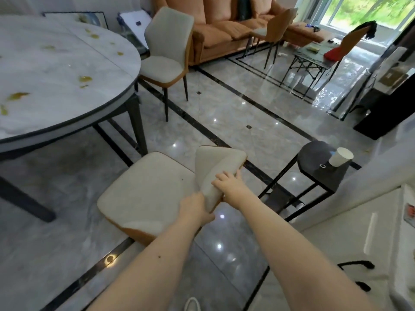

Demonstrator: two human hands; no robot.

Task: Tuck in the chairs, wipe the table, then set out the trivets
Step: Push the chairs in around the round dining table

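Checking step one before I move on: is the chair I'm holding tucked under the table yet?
Out. The near chair stands clear of the table, floor showing between; both hands, left and right, grip its backrest.

The round grey marble-look table top [56, 70] looks smooth. The cream cloth chair seat [143, 189] is matt. The pale floor tiles [235, 122] shine glossy

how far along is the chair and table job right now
Nothing looks finished yet. In hand: the left hand and right hand grip the backrest of the near chair, which stands clear of the round table. Left: the far chair is also pulled out, yellow spills mark the tabletop, and no trivets are visible.
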